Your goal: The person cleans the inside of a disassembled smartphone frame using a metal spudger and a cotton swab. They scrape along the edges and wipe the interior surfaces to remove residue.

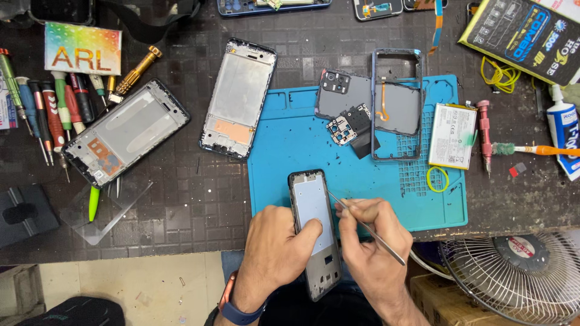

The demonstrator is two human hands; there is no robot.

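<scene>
- The dark tabletop (pixel 199 199) carries a blue mat (pixel 290 139).
- Three more phone frames (pixel 238 99) lie flat: two left of the mat, one on its upper right.
- A yellow-edged black box (pixel 525 36) sits at the top right corner; a rainbow card (pixel 83 48) at top left.
- The left hand (pixel 275 250) grips a phone frame (pixel 314 232) at the mat's near edge, long axis pointing away, slightly left.
- The right hand (pixel 368 241) pinches a thin metal tool (pixel 365 228) whose tip touches the frame's right edge.
</scene>
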